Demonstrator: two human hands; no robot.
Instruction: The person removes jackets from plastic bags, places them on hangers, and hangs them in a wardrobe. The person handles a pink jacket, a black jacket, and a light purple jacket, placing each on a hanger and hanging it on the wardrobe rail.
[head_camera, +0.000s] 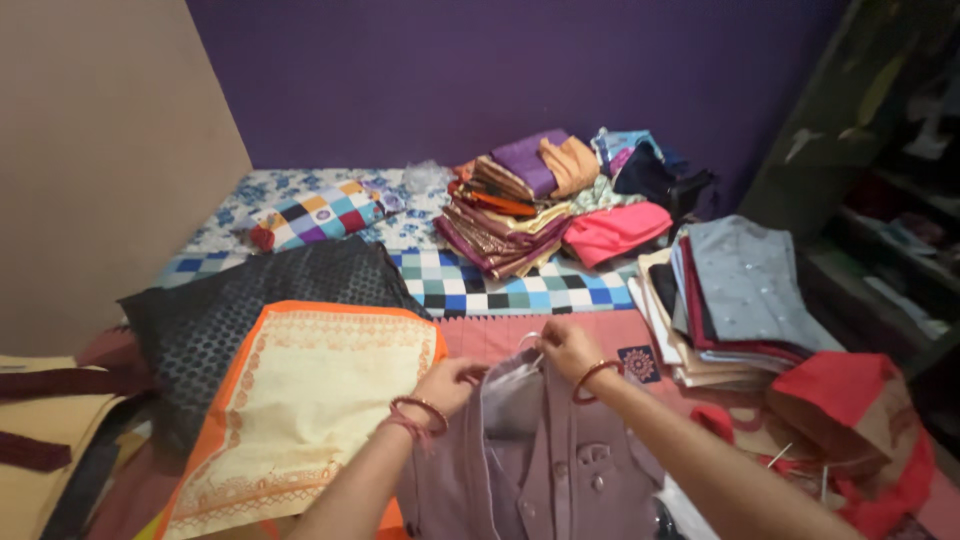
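Two hands: both at the collar of a mauve shirt (545, 470), near centre.
Left hand (452, 385): fingers curled shut, pinching the collar's left side.
Right hand (568, 347): fingers closed on the hanger (530, 345) at the collar top.
Near left: cream-and-orange bag (310, 400), on black cloth (250, 300).
Right: folded stack (735, 300).
Far: sari pile (510, 215), pink cloth (615, 232).

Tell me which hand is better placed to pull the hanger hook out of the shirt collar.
Probably the right hand: it already pinches the hanger at the top of the mauve shirt. The left hand grips the collar's other side.
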